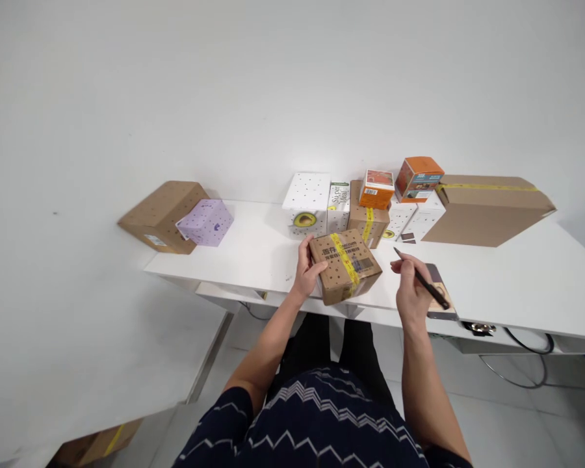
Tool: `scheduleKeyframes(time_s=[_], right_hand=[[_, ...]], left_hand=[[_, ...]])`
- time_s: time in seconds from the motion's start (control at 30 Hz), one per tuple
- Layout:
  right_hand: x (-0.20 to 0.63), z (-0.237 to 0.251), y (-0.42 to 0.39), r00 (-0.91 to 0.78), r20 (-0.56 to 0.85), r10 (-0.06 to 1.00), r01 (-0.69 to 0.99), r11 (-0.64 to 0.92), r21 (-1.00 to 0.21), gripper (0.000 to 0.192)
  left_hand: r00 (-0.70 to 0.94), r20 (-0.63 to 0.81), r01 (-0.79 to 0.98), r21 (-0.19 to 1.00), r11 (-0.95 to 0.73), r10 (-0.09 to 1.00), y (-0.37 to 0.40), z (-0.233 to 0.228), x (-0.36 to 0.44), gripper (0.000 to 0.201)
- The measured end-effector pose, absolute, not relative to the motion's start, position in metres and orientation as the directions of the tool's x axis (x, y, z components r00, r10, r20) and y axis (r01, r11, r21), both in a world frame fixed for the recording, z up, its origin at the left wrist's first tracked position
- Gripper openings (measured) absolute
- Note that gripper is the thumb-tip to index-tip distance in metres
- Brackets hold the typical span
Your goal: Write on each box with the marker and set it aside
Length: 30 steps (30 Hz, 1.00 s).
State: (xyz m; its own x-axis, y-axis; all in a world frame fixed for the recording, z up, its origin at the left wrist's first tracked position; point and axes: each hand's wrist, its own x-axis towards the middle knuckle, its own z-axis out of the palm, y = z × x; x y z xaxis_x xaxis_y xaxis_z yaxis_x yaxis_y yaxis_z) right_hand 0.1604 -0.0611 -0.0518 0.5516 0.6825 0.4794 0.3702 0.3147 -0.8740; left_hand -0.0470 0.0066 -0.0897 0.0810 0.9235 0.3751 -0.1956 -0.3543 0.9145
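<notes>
My left hand (pixel 306 265) grips the left side of a small brown cardboard box (pixel 345 266) sealed with yellow tape, which rests at the near edge of the white table (pixel 517 279). Dark dots speckle the box. Just to the right of the box, my right hand (pixel 409 286) holds a dark pen (pixel 422 279), its tip pointing up and left toward the box without touching it. Under my right hand lies a dark flat card or notebook (pixel 441 296).
Behind stand a white dotted avocado box (pixel 306 203), a taped brown box (pixel 368 222), orange boxes (pixel 418 177), white boxes and a large flat carton (pixel 487 208). At the table's left end sit a brown box (pixel 162 214) and a purple box (pixel 205 221). Cables hang below right.
</notes>
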Motion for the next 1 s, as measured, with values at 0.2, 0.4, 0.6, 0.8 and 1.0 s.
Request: scheduleKeyframes(time_s=[0.2, 0.4, 0.6, 0.8, 1.0], right_hand=[[0.145, -0.051, -0.033, 0.276, 0.463, 0.842, 0.499, 0.287, -0.818, 0.024], [0.139, -0.06, -0.033, 0.306, 0.342, 0.888, 0.39, 0.211, -0.896, 0.027], [0.139, -0.058, -0.035, 0.358, 0.175, 0.917, 0.278, 0.075, -0.958, 0.035], [0.141, -0.038, -0.039, 0.368, -0.067, 0.927, 0.205, -0.151, -0.967, 0.039], [0.145, -0.021, -0.042, 0.324, -0.122, 0.938, 0.152, -0.179, -0.972, 0.041]], left_hand=[[0.049, 0.336, -0.288, 0.906, -0.309, 0.94, 0.003, -0.083, -0.044, 0.061], [0.065, 0.249, -0.324, 0.921, -0.215, 0.966, -0.002, -0.081, -0.044, 0.064], [0.085, 0.146, -0.277, 0.954, -0.117, 0.986, -0.005, -0.079, -0.048, 0.07], [0.026, -0.169, -0.015, 0.986, 0.169, 0.985, -0.019, -0.061, -0.051, 0.074], [0.087, -0.45, 0.022, 0.893, 0.45, 0.889, -0.022, -0.027, -0.045, 0.072]])
